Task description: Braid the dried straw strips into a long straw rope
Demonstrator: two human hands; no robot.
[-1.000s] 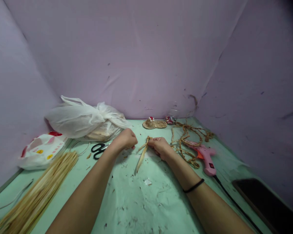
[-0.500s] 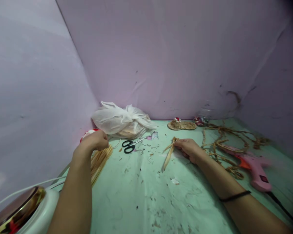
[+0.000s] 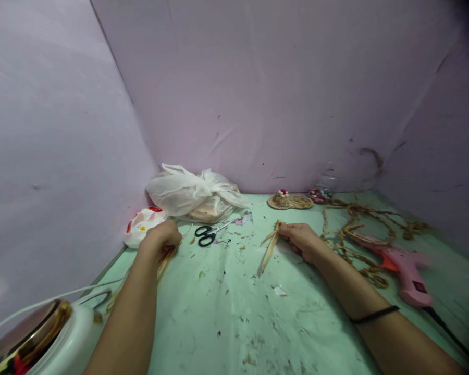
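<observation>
My left hand is closed around one end of a bundle of pale straw strips at the left of the table. The forearm hides most of the bundle, though some strip ends show beyond it. Between the fingertips of my right hand, a folded dried leaf strip is pinched at its knotted top, its tails hanging toward me. Black-handled scissors lie between the hands, nearer the left one.
A tied white plastic bag and a white-and-red item sit at the back left. A woven slipper-shaped piece lies behind my right hand. Braided cord and a pink glue gun are rightward. A white round appliance is near left.
My left hand has lowered onto the straw bundle and closed on it, and the bundle has shifted under my forearm. The white-and-red item shows more. My right hand stays put.
</observation>
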